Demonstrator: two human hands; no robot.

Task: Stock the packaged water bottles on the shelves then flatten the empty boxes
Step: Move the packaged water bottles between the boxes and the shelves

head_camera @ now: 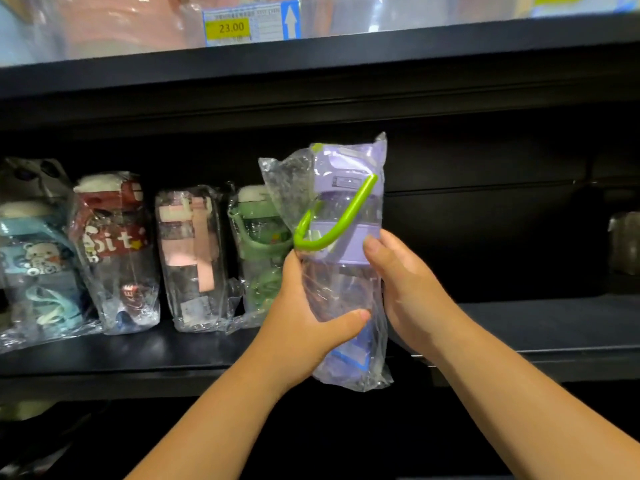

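A purple water bottle (346,216) with a lime-green strap, wrapped in a clear plastic bag, stands upright in front of the black shelf (540,327). My left hand (304,320) grips its lower body from the left, thumb across the front. My right hand (405,285) holds its right side, thumb by the purple band. Along the shelf to the left stand several bagged bottles: a green one (258,244), a pink one (188,258), a red one (114,247) and a blue one (34,268).
The upper shelf edge (381,60) overhangs, carrying a yellow 23.00 price tag (230,27). To the right of the purple bottle the shelf surface is bare up to a dim packaged item (625,240) at the far right. Below the shelf it is dark.
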